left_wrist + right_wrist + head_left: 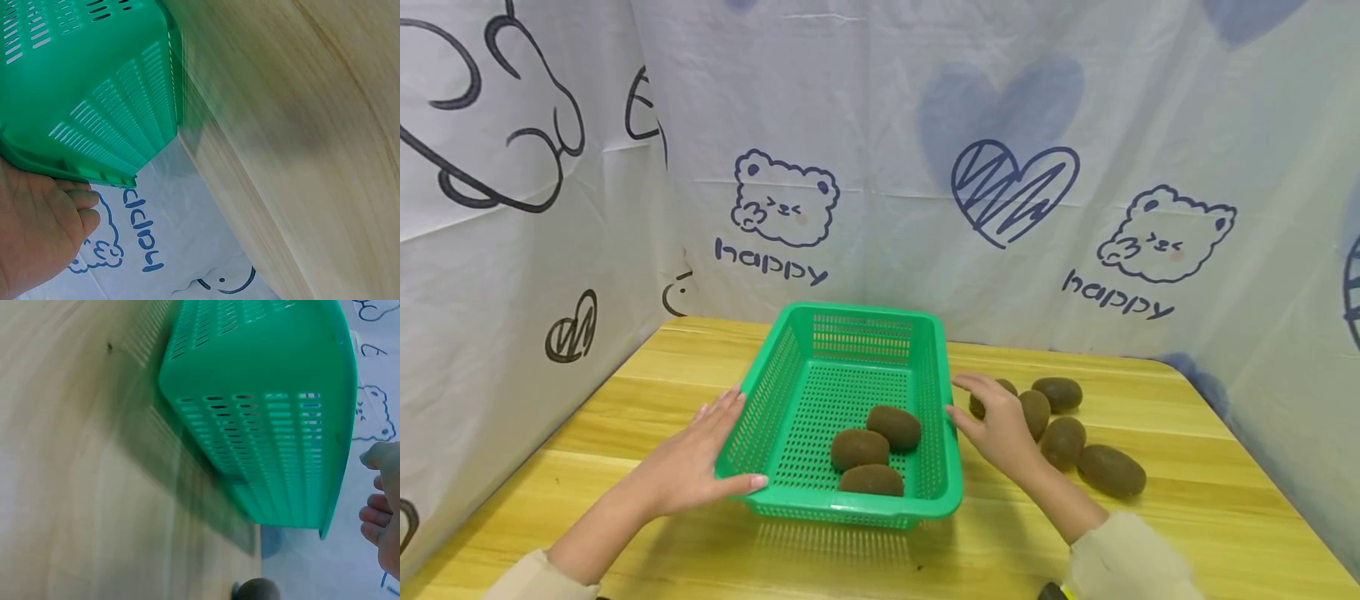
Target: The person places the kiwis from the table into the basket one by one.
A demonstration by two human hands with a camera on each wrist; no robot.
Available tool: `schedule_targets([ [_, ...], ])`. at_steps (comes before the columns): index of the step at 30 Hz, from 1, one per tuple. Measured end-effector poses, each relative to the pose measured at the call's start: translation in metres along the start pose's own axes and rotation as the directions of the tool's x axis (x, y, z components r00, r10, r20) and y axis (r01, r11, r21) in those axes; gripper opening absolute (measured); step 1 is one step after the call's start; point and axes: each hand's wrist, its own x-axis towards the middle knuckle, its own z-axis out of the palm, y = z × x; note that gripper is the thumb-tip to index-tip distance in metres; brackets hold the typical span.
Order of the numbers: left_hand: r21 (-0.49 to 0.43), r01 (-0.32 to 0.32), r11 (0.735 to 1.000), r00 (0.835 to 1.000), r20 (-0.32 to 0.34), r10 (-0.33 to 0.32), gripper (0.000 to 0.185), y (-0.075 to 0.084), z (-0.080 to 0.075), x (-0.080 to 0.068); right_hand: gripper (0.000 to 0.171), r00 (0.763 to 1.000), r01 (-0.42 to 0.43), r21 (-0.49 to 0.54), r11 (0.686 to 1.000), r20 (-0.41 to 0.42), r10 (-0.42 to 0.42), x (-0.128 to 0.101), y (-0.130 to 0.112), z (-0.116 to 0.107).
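A green plastic basket (925, 506) sits on the table in front of me, with 3 brown kiwis (860, 450) at its near end. My left hand (688, 462) touches its near left corner. The thumb lies straight over the rim and the other fingers extend along the outer left side. In the left wrist view those fingertips (87, 220) are right at the rim. My right hand (1000, 425) is beside the right rim, holding nothing, its thumb and forefinger spread. In the right wrist view a gap shows between that hand (387, 506) and the basket (256, 375).
Several loose kiwis (1111, 471) lie on the wooden table (1210, 467) to the right of the basket, some partly behind my right hand. A white curtain (880, 125) with drawings hangs behind and at the sides. A small dark object (1052, 592) shows near my right sleeve.
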Motion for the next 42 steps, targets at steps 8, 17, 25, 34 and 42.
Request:
schedule_targets([
  [8, 0.004, 0.009, 1.0, 1.0, 0.003, -0.009, 0.1, 0.001, -0.001, 0.0, 0.035, 0.994, -0.094, 0.002, 0.996, -0.057, 0.094, -0.017, 0.015, -0.004],
  [17, 0.003, 0.015, 1.0, 1.0, 0.0, -0.015, 0.101, 0.0, 0.0, 0.0, 0.036, 0.987, -0.15, -0.048, 0.988, -0.06, 0.147, -0.039, 0.039, -0.007],
  [25, 0.001, 0.012, 1.0, 1.0, 0.005, -0.012, 0.1, 0.001, -0.001, 0.0, 0.037, 0.983, -0.176, -0.067, 0.982, -0.063, 0.172, -0.052, 0.053, -0.017],
  [34, 0.001, 0.014, 1.0, 1.0, 0.003, -0.014, 0.1, 0.001, -0.001, 0.0, 0.039, 0.972, -0.235, -0.054, 0.971, -0.037, 0.233, -0.064, 0.064, -0.033],
  [42, 0.006, 0.013, 1.0, 1.0, 0.002, -0.013, 0.1, 0.001, -0.001, 0.0, 0.044, 0.97, -0.243, -0.081, 0.967, -0.01, 0.243, -0.072, 0.079, -0.044],
])
